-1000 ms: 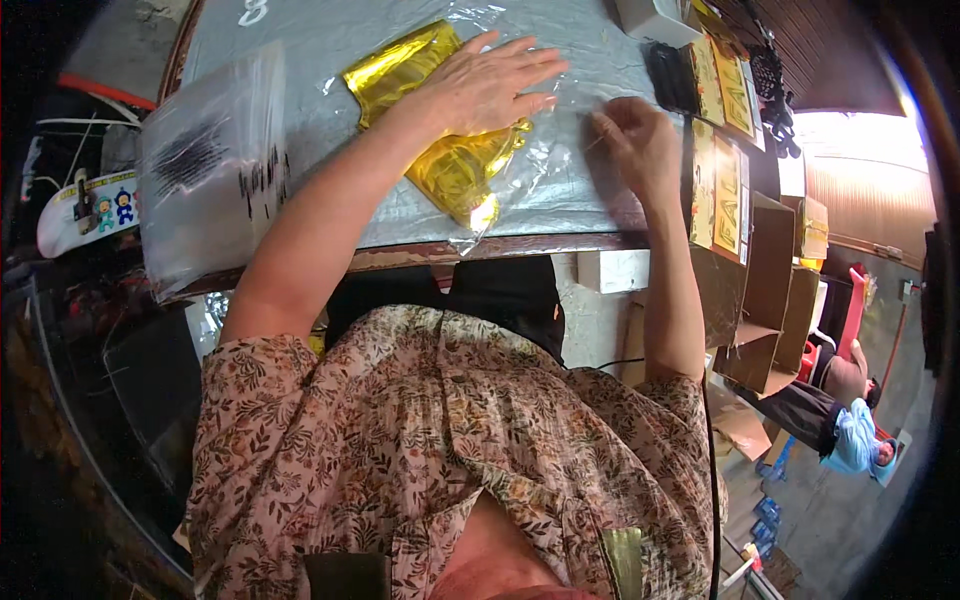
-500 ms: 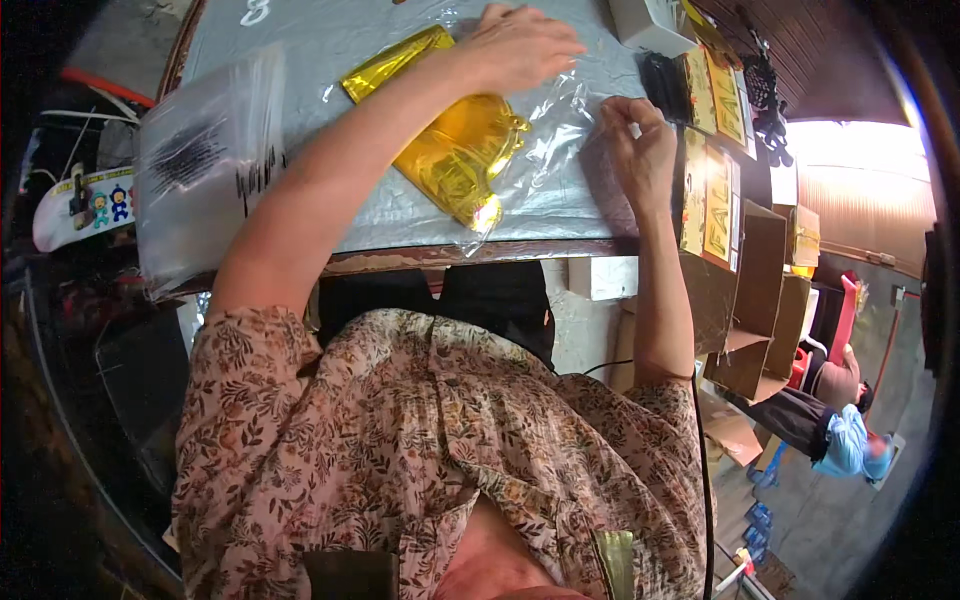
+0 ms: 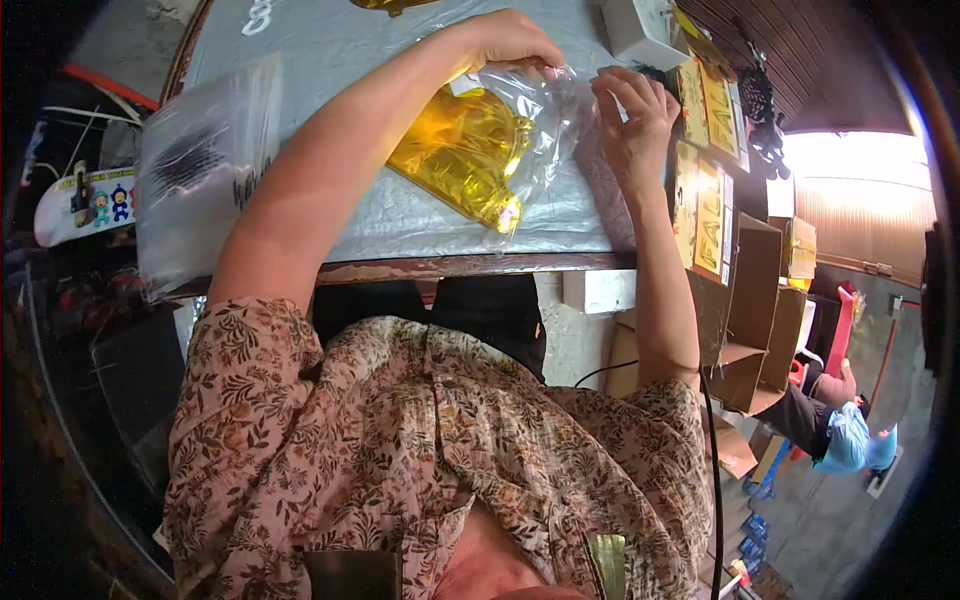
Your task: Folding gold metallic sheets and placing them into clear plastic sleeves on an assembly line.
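Observation:
On the grey-covered table, a flat, shiny gold foil piece (image 3: 455, 150) lies in a clear plastic bag (image 3: 545, 125). My left hand (image 3: 510, 40) reaches across it, thumb and fingers closed on the bag's far edge. At the bag's right side, my right hand (image 3: 640, 115) has thumb and forefinger pinched at the film, the other fingers fanned out. My left forearm covers part of the foil's left side.
A stack of clear plastic bags (image 3: 205, 175) lies at the table's left. Another gold piece (image 3: 385, 5) shows at the far edge. Along the right stand a white box (image 3: 640, 30) and cardboard boxes (image 3: 750, 290). Another person (image 3: 835, 410) is farther right.
My left hand has moved from beyond the foil to the bag's far edge and closed on it. My right hand has shifted slightly farther away. The gold piece under my left forearm no longer shows there.

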